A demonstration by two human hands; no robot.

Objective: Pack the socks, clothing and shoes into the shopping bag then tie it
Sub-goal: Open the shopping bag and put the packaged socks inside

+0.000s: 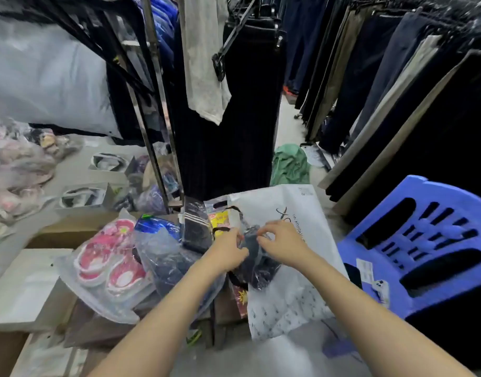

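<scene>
A white shopping bag with black print lies flat in front of me. On it rests a dark garment in a clear plastic wrapper. My left hand pinches the wrapper's left edge and my right hand pinches its top right edge. Left of the bag lie black socks with white stripes, a yellow and red packet, a blue clothing pack in clear plastic and pink shoes in a clear bag.
A blue plastic stool stands at the right with a phone on its edge. Racks of dark trousers hang behind and to the right. Cardboard boxes and white boxes sit at the left. A green cloth lies on the floor.
</scene>
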